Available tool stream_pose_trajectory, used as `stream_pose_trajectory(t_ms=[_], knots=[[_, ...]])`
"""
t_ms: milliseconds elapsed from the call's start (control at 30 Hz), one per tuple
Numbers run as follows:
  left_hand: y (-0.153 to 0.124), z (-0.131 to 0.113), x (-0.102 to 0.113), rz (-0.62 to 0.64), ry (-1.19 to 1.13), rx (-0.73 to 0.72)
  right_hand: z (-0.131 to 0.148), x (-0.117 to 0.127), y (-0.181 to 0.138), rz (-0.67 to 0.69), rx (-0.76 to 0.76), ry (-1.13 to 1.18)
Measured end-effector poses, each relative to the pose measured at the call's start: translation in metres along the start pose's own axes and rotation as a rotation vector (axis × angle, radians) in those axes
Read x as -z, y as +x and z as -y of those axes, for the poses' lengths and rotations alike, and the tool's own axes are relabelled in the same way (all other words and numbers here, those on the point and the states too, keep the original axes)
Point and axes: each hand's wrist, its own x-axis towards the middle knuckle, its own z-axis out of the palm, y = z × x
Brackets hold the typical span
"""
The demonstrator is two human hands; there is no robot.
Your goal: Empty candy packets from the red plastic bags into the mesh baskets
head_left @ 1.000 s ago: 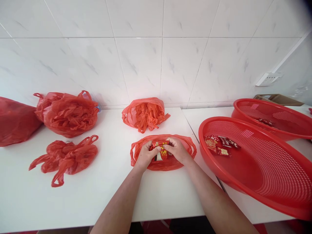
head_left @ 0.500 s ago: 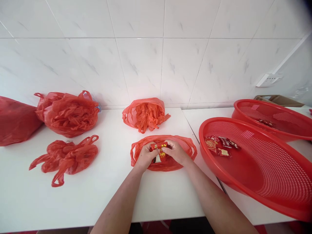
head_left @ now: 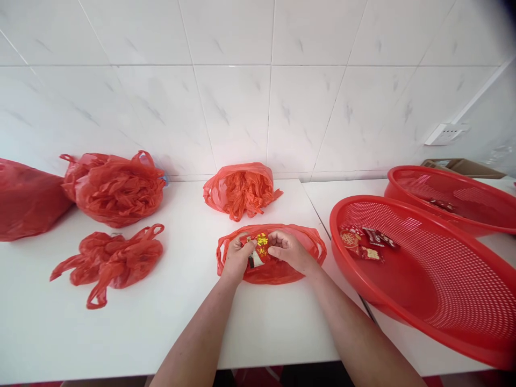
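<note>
A red plastic bag (head_left: 282,277) lies spread on the table with both my hands over its mouth. My left hand (head_left: 236,258) is closed, its thumb pressed on a small red snack packet (head_left: 262,244) with yellow lettering. Beside that thumb, a black-and-white wrapper (head_left: 255,260) shows inside the bag. My right hand (head_left: 291,251) is just right of the packet, fingers bent and thumb apart, with nothing visible between them. My fingers partly cover the bag's contents.
At right, a red perforated basket (head_left: 407,279) holds several snack packets (head_left: 360,244); another red basket (head_left: 467,201) stands behind. A bunched red bag (head_left: 242,191) lies ahead by the tiled wall. Left are a knotted red bag (head_left: 116,258), a bag pile (head_left: 115,188) and a large red bag (head_left: 30,201).
The red packet that both hands held level has come down toward the bag. My right hand has come away from it, and the yellow lettering shows more fully.
</note>
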Motion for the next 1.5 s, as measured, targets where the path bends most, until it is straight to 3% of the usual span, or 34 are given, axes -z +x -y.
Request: stream_pose_trajectory(t_ms=[233,467,700,867,1000,1133,1300,1500], knots=[[0.0028,0.007,0.002,-0.019,-0.038,-0.002,-0.004,-0.0039,-0.0008,-0.068,0.005,-0.142],[0.0009,-0.001,-0.0002,0.156,0.163,-0.018,-0.0072,0.0025,0.0019,-0.146,0.045,0.005],[0.0005,-0.0007,0.0028,0.187,0.092,0.031,-0.0052,0.0022,0.0011,-0.122,0.04,0.026],[-0.001,-0.0022,-0.0003,0.243,0.143,-0.011,-0.0062,0.0023,0.0013,-0.135,0.024,0.042],[-0.0027,-0.0011,-0.0039,0.194,0.272,-0.061,-0.0081,0.0026,0.0011,-0.164,0.027,0.011],[-0.0016,0.0038,-0.0024,0.145,0.213,-0.045,-0.0044,0.0014,0.0007,-0.107,0.048,-0.001],[-0.0001,0.0036,-0.0007,0.16,0.121,-0.023,-0.0019,0.001,0.0002,-0.079,0.028,0.023],[-0.0015,0.0019,-0.003,0.19,0.216,-0.059,-0.0071,0.0037,0.0002,-0.14,0.009,0.064]])
